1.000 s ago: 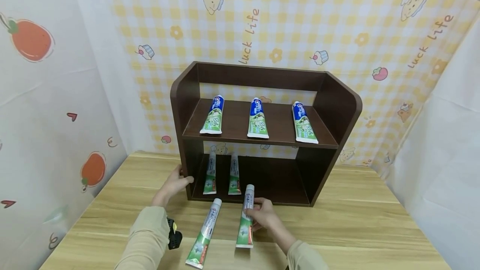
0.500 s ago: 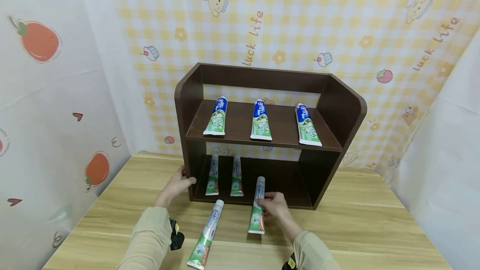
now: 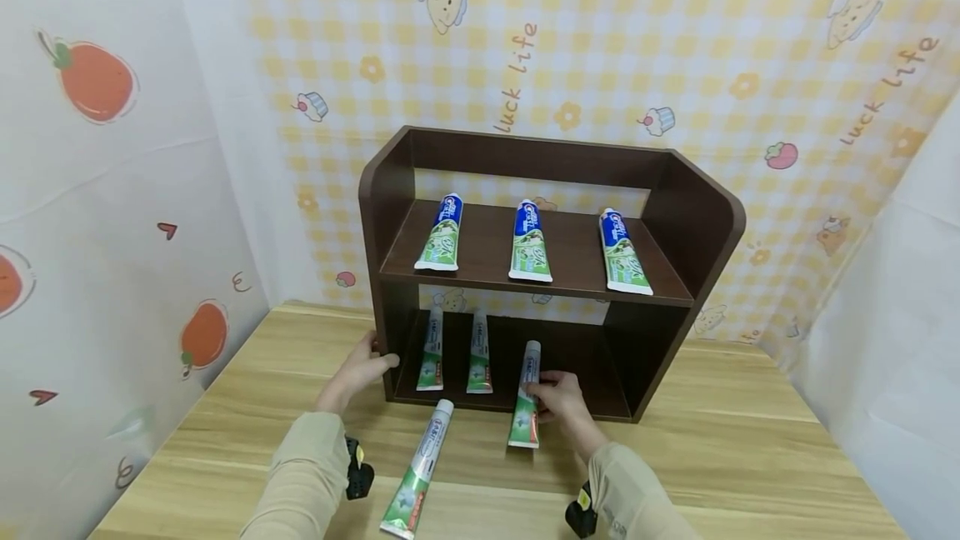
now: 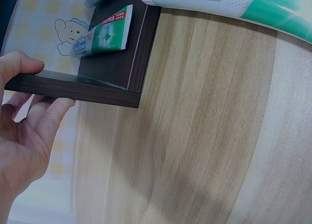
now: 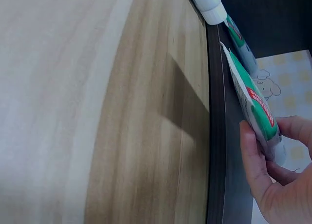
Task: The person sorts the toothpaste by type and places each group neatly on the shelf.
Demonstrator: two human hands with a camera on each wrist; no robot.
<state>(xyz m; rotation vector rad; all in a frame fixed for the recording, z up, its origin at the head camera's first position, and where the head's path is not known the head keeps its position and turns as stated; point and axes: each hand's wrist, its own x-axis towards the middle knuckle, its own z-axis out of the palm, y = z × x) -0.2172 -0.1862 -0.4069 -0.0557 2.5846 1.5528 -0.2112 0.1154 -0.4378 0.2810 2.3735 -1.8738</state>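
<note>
My right hand (image 3: 564, 400) pinches a green-and-silver toothpaste tube (image 3: 523, 425) between thumb and fingers. The tube's cap end points into the lower level of a dark brown shelf (image 3: 536, 145), while its flat end sticks out past the front edge. At the shelf's left side, my left hand (image 3: 362, 372) grips the side panel (image 4: 97, 90), thumb on the inner face and fingers outside. Two matching tubes, a left one (image 3: 431, 352) and one beside it (image 3: 479, 357), lie on the lower level. Another toothpaste tube (image 3: 418, 471) lies on the table in front.
On the upper level lie three blue-and-green toothpaste tubes, left (image 3: 441, 233), middle (image 3: 529, 242) and right (image 3: 625, 252). The wooden table (image 3: 750, 440) extends around the shelf. A patterned curtain (image 3: 487, 40) hangs behind it.
My right hand has carried the held tube forward and to the right, from over the table to the lower level's opening. The left hand keeps its grip on the side panel.
</note>
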